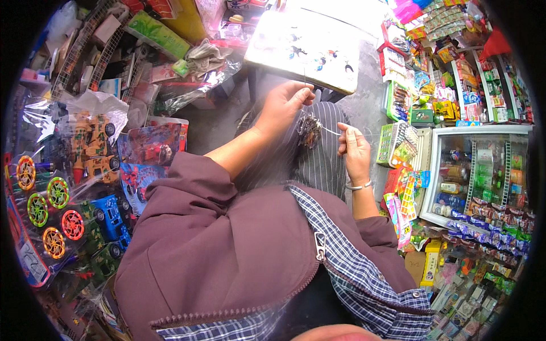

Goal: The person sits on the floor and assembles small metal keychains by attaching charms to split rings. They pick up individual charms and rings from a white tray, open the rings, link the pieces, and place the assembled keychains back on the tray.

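Observation:
My left hand (pixel 284 107) is closed in a pinch above my lap, and a thin dark needle-like strand (pixel 305 73) stands up from its fingertips. On the right, the thumb and fingers of my right hand (pixel 355 149) pinch a thin white strand or stick (pixel 332 131). Its other end reaches toward a tangled bundle of brown, black and white strands (pixel 309 131), which shows between my hands over the striped trousers (pixel 321 162). What the bundle is made of, and whether it hangs or rests there, I cannot make out.
Ahead of my knees stands a small white table (pixel 273 48) with several small dark and coloured pieces. Packaged toy vehicles (pixel 94 145) crowd the left. Snack packets (pixel 446 108) and a white-framed glass case (pixel 435 170) line the right. Grey floor (pixel 372 74) shows beside the table.

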Tool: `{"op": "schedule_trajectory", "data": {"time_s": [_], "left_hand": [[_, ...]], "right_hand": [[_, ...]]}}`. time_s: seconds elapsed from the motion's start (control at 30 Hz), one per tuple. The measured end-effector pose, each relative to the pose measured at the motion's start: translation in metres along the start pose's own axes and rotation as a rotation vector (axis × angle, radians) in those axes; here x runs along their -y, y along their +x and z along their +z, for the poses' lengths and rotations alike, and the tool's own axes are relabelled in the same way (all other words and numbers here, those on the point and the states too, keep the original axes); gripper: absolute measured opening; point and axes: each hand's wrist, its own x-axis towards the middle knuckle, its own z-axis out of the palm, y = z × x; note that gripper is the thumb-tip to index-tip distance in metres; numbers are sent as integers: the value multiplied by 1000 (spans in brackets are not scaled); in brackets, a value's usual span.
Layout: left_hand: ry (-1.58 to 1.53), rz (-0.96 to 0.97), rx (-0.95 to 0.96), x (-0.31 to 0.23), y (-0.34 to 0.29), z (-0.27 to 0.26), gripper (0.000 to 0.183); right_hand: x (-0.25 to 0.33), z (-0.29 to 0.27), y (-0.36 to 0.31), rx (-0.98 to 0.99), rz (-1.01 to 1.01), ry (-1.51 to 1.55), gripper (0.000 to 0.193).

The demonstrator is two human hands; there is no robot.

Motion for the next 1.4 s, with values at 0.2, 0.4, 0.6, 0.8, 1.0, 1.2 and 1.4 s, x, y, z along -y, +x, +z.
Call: {"op": "schedule_trajectory", "data": {"time_s": [0.2,0.4,0.6,0.8,1.0,1.2,1.4], "left_hand": [[40,-81,-2,1,5,-6,19],[52,-55,4,3,1,-14,18],[36,-84,37,0,-3,-10,20],[55,-44,65,-9,-8,-12,19],[55,-31,61,-7,-8,-12,19],[148,-46,21,-4,-4,-15,19],[45,-103,0,-1,-6,-23,21]], "right_hand": [[23,-3,26,-100,-347,-116,33],[89,11,25,-267,-815,-686,36],[101,65,37,6,-869,-945,36],[86,87,55,52,-872,-984,38],[84,88,53,81,-841,-941,36],[86,37,62,-88,-878,-622,33],[40,-69,38,-667,-295,43,25]]}}
